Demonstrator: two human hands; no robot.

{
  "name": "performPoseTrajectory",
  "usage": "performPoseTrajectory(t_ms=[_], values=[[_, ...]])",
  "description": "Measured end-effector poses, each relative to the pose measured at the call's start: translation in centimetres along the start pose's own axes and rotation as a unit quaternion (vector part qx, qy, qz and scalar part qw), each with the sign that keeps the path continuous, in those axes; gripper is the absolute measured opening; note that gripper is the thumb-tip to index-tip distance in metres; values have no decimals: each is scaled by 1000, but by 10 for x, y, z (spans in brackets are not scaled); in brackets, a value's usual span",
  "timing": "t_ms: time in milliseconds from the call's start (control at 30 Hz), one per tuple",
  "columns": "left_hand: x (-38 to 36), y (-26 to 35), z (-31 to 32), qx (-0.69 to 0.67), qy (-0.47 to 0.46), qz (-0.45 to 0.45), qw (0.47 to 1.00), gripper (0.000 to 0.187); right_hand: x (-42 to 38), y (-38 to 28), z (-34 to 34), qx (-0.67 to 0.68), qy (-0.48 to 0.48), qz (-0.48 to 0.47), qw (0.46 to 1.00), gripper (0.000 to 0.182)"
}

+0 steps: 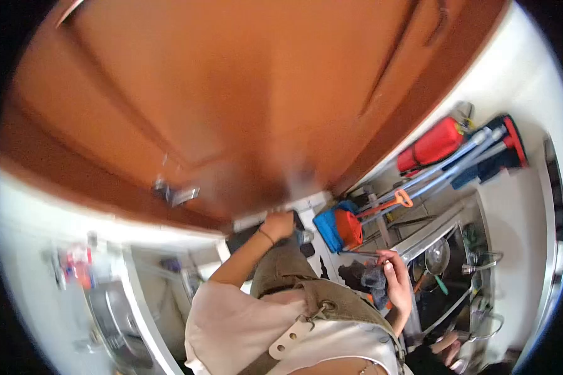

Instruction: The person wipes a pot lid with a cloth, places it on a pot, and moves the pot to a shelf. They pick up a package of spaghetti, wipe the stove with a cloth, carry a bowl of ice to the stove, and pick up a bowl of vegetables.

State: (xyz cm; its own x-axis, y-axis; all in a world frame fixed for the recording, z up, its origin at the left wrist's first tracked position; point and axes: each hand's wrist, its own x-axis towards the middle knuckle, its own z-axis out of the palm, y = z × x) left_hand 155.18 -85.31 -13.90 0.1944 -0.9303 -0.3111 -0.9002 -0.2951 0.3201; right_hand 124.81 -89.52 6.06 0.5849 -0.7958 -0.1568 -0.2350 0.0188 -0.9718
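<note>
My left hand [279, 225], a dark band at its wrist, is stretched down in front of my trousers. Its fingers are curled closed beside a dark object low by the door, and I cannot tell what is in them. To the right, my right hand [396, 280] has its thumb and fingers closed on a fuzzy grey cloth [375, 279] that hangs down on its left side. The brown wooden door [231, 94] with a metal handle [184, 195] fills the view ahead.
Right of the door are a red fire extinguisher [440, 142], blue-handled cleaning poles [450, 167] and a blue and red dustpan or bucket [339, 226]. A sink [428, 300] with pans and utensils is at the right, where another person's hands [447, 347] show. A second steel sink [120, 325] stands at left.
</note>
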Motion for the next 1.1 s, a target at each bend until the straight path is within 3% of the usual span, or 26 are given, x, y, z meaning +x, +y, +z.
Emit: performPoseTrajectory(t_ms=[100,133,167,233,267,333,367,400,433,500,567,667,767,833,900,967,1000,1033,1100], values=[[-77,-3,11,-154,140,-108,972,36,-17,9,16,-104,-126,-43,986,38],[-111,0,23,-184,166,-155,956,36,-27,18,24,-92,-144,-12,985,48],[-137,-6,60,-224,201,-186,935,37,-33,11,41,-140,-170,-40,975,48],[-202,-7,91,-266,86,-209,937,41,-39,12,67,-161,-231,-52,958,47],[-229,-15,107,-278,96,-238,926,41,-42,10,85,-173,-258,-82,947,41],[-275,-21,120,-329,-157,-277,889,54,-33,2,93,-183,-324,-84,924,37],[-319,-15,130,-312,20,-332,890,48,-35,1,107,-207,-357,-89,906,33],[-347,-13,124,-319,71,-453,830,48,-34,1,121,-228,-372,-132,890,24],[-377,-17,136,-248,159,-489,821,46,-30,4,138,-233,-413,-154,867,24],[-435,-6,140,-200,331,-561,732,40,-25,12,167,-291,-439,-113,842,24],[-492,13,134,-197,410,-622,637,39,-37,8,219,-284,-496,-186,799,27],[-553,61,161,-205,386,-683,585,38,-61,12,278,-262,-554,-245,751,26],[-594,111,210,-271,367,-678,576,37,-132,-15,331,-225,-638,-265,687,26],[-612,151,226,-283,421,-679,531,35,-180,8,351,-228,-617,-397,640,23],[-636,191,232,-340,515,-618,487,50,-259,9,354,-213,-671,-487,518,21],[-667,234,227,-370,603,-519,479,64,-332,37,349,-113,-715,-552,415,19],[-682,255,224,-367,604,-529,470,64,-365,41,342,-134,-768,-518,351,22],[-696,274,222,-343,627,-516,471,63,-400,45,334,-125,-774,-519,340,22],[-728,312,238,-315,659,-510,455,63,-470,51,314,-92,-872,-349,330,20]])
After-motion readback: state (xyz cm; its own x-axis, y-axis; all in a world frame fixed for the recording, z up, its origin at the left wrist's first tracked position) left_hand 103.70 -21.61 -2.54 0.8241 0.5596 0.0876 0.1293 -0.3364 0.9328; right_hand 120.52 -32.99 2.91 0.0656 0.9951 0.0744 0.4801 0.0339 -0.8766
